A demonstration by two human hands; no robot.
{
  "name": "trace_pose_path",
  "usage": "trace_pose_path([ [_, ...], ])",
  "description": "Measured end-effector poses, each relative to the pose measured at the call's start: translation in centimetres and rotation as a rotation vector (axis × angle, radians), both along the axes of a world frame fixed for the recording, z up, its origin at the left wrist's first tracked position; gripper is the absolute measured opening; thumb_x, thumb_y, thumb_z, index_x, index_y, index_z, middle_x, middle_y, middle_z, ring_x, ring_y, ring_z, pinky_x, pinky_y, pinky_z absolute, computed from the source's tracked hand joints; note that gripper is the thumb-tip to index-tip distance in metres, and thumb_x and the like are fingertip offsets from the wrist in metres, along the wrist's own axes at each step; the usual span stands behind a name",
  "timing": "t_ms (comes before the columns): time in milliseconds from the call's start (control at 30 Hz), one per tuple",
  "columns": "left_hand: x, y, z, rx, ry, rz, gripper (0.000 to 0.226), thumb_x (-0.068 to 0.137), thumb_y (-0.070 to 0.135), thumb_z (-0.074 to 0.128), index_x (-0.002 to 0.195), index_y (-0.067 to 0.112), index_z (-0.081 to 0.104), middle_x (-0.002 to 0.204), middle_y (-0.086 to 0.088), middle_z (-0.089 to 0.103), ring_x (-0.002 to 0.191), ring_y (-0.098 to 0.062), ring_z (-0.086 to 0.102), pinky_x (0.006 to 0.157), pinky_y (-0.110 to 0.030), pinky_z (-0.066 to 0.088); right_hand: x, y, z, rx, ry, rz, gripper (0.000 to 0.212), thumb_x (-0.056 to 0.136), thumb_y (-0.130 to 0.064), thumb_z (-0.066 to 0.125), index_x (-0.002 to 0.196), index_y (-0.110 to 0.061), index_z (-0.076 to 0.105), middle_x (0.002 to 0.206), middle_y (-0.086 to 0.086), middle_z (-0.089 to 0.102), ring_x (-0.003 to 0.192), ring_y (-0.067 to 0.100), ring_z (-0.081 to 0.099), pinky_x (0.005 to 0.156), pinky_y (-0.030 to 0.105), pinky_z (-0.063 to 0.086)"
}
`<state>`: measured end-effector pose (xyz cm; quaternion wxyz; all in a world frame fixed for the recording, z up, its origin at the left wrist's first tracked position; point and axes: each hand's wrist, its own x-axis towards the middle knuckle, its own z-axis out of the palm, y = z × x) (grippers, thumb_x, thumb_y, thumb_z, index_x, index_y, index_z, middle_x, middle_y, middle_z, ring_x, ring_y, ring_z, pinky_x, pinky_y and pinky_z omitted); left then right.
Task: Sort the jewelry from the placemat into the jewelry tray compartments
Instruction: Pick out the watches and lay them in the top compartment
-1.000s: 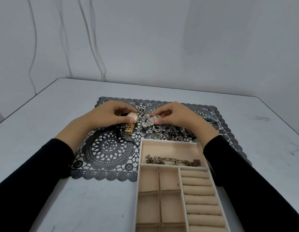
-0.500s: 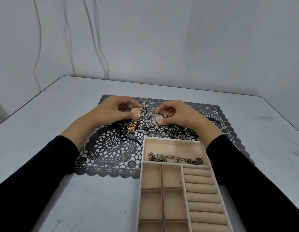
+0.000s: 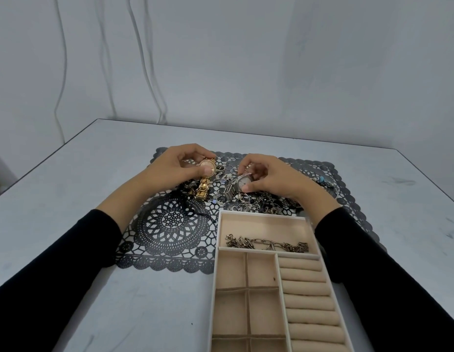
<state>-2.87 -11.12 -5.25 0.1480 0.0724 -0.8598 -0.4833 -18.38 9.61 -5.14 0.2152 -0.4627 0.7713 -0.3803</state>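
Observation:
My left hand pinches a gold watch by its round face, lifted a little off the black lace placemat, its band hanging down. My right hand grips a silver watch by its face just above the mat. A pile of rings, chains and small pieces lies on the mat between and below my hands. The beige jewelry tray sits in front of me; a chain bracelet lies in its wide top compartment. The square compartments and ring rolls hold nothing.
A grey table carries the mat and tray, with its edges at left and right. A blue-beaded piece lies at the mat's far right. Cables hang down the wall behind.
Both hands have lifted their watches off the mat and raised them slightly; the gold watch's band now hangs free. The view has tilted down a little.

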Motion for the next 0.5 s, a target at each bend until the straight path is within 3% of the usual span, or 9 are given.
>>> trace_pose_path([
  [67, -0.11, 0.04, -0.11, 0.002, 0.009, -0.001, 0.040, 0.068, 0.052, 0.077, 0.106, 0.044, 0.070, 0.110, -0.006, 0.068, 0.096, -0.033, 0.069, 0.100, -0.047, 0.051, 0.02, 0.03, 0.14, -0.027, 0.001, -0.006, 0.030, 0.074, -0.007, 0.080, 0.096, -0.023, 0.066, 0.086, 0.001, 0.053, 0.075, 0.010, 0.051, 0.071, 0.016, 0.046],
  [200, -0.22, 0.18, -0.30, 0.019, 0.029, -0.003, 0.036, 0.067, 0.052, 0.076, 0.102, 0.042, 0.071, 0.109, -0.011, 0.068, 0.097, -0.030, 0.069, 0.099, -0.049, 0.051, 0.04, 0.05, 0.39, -0.085, 0.002, -0.031, 0.028, 0.076, -0.012, 0.079, 0.095, -0.029, 0.069, 0.087, -0.005, 0.059, 0.080, 0.007, 0.057, 0.084, 0.024, 0.046],
  [267, -0.21, 0.22, -0.36, 0.048, 0.042, -0.006, 0.034, 0.067, 0.049, 0.079, 0.098, 0.037, 0.071, 0.109, -0.013, 0.069, 0.099, -0.030, 0.068, 0.098, -0.048, 0.052, 0.14, 0.08, 0.49, -0.132, -0.019, -0.026, 0.027, 0.078, -0.010, 0.077, 0.099, -0.026, 0.070, 0.087, -0.007, 0.063, 0.082, 0.003, 0.060, 0.083, 0.017, 0.047],
  [333, -0.25, 0.19, -0.45, 0.069, 0.050, -0.013, 0.030, 0.071, 0.040, 0.084, 0.097, 0.032, 0.071, 0.109, -0.016, 0.069, 0.099, -0.025, 0.069, 0.095, -0.043, 0.055, 0.20, 0.10, 0.54, -0.179, -0.057, -0.011, 0.027, 0.080, -0.010, 0.076, 0.103, -0.023, 0.069, 0.093, 0.003, 0.068, 0.088, 0.016, 0.066, 0.086, 0.024, 0.053],
  [433, -0.34, 0.15, -0.50, 0.103, 0.056, -0.023, 0.020, 0.081, 0.019, 0.078, 0.099, 0.023, 0.070, 0.107, -0.020, 0.069, 0.093, -0.019, 0.069, 0.087, -0.032, 0.057, 0.28, 0.17, 0.60, -0.230, -0.111, -0.003, 0.026, 0.082, -0.010, 0.074, 0.103, -0.022, 0.065, 0.100, 0.017, 0.069, 0.093, 0.042, 0.063, 0.089, 0.048, 0.052],
  [500, -0.32, 0.20, -0.41, 0.103, 0.060, -0.015, 0.018, 0.084, 0.013, 0.075, 0.099, 0.019, 0.069, 0.106, -0.019, 0.070, 0.092, -0.018, 0.069, 0.087, -0.033, 0.057, 0.31, 0.25, 0.73, -0.240, -0.131, -0.020, 0.026, 0.082, -0.009, 0.073, 0.102, -0.022, 0.060, 0.100, 0.017, 0.070, 0.085, 0.044, 0.062, 0.083, 0.050, 0.051],
])
